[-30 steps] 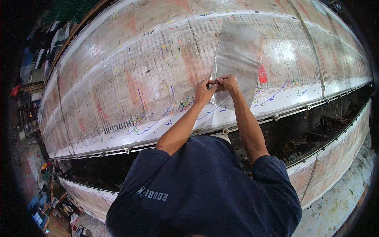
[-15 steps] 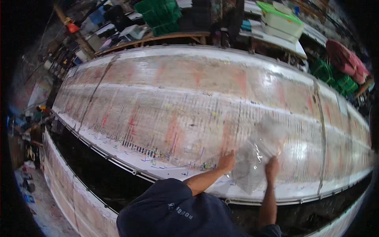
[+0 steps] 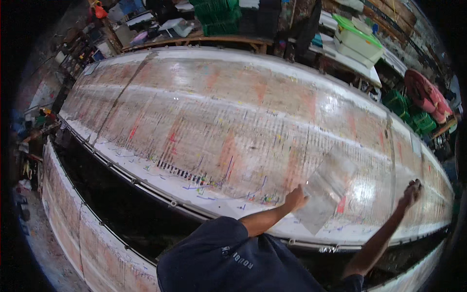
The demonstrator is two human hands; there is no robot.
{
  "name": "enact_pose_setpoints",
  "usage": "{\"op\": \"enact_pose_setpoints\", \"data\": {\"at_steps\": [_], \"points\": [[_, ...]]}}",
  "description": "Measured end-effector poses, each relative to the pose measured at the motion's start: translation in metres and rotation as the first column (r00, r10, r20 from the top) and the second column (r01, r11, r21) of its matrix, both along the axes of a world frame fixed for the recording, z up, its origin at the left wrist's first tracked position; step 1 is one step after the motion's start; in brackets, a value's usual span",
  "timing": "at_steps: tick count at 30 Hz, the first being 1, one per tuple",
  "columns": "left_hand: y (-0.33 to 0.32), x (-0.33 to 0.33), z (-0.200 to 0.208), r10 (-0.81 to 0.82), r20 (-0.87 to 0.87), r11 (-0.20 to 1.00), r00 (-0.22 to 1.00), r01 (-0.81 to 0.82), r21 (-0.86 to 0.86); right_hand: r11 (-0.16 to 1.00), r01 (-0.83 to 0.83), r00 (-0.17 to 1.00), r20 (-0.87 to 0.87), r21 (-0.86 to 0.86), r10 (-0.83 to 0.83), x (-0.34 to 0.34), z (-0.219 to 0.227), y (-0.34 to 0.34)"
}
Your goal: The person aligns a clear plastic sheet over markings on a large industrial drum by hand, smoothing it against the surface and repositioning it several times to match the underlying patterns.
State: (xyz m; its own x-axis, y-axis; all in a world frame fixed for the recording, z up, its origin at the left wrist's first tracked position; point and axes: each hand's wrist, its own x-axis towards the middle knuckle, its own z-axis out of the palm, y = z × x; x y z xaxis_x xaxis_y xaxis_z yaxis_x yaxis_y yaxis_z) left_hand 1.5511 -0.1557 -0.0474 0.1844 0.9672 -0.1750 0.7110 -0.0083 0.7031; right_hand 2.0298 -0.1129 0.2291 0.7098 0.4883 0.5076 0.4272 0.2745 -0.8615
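A clear, greyish plastic sheet (image 3: 327, 187) lies at a slant over the near half of the long stained table (image 3: 194, 138). At the sheet's left edge my left hand (image 3: 296, 198) is closed, thumb and fingers pinching the film. My right hand (image 3: 411, 194) is off to the right above the table, apart from the sheet, with its fingers curled together. Whether anything small is between those fingers cannot be made out. A small red patch (image 3: 341, 204) shows by the sheet's lower right edge.
A rail (image 3: 173, 203) edges the table's near side, with a dark gap below. A second long table (image 3: 73, 214) stands at lower left. Behind are stacked green bundles (image 3: 216, 17), a pale bin with a green lid (image 3: 359, 44) and a red-pink roll (image 3: 428, 95).
My right hand has let go of the sheet and moved right. The sheet, raised and creased before, now lies flatter. My left hand stays at its left edge; the view has shifted slightly.
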Motion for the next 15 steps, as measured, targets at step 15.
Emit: {"op": "enact_pose_setpoints", "data": {"at_steps": [15], "points": [[0.063, -0.174, 0.032, 0.294, 0.674, 0.876, 0.678, 0.091, -0.474, 0.833, -0.275, 0.605, -0.760, -0.480, -0.238, -0.492, -0.249, -0.157]]}}
